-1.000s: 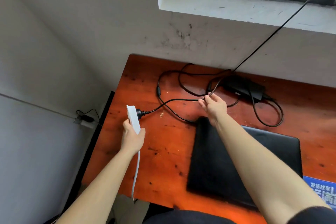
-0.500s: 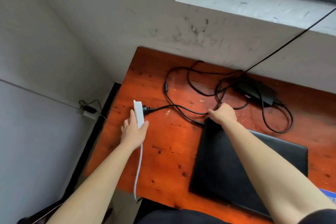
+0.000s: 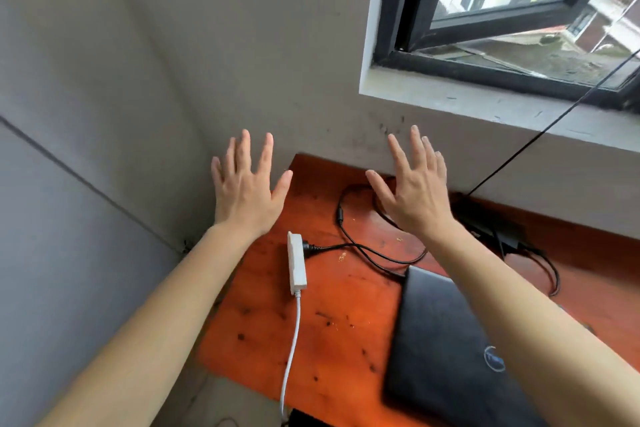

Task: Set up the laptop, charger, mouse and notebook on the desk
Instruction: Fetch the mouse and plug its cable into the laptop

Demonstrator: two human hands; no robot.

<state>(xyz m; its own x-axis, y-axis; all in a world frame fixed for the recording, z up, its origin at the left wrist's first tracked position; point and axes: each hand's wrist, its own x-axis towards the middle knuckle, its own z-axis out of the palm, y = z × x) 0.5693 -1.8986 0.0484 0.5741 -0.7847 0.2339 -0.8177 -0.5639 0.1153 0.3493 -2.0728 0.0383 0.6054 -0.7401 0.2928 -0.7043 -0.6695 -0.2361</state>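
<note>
A closed black laptop (image 3: 446, 350) lies on the orange wooden desk (image 3: 346, 308). Its black charger cable (image 3: 367, 250) loops over the desk from the white power strip (image 3: 296, 263) to the laptop's back corner. The black charger brick (image 3: 502, 236) lies behind my right forearm, partly hidden. My left hand (image 3: 244, 184) is raised above the desk's far left corner with fingers spread and holds nothing. My right hand (image 3: 412, 187) hovers above the cable loops, fingers straight and spread, also holding nothing. No mouse or notebook is in view.
The power strip's white cord (image 3: 292, 347) runs off the desk's near edge. A grey wall stands behind and left of the desk. A black-framed window (image 3: 485, 42) is above, and a thin black wire (image 3: 540, 135) slants down from it to the desk.
My left hand let go of the power strip and my right hand let go of the cable. Both rose, fingers spread. The view tilted up toward the window.
</note>
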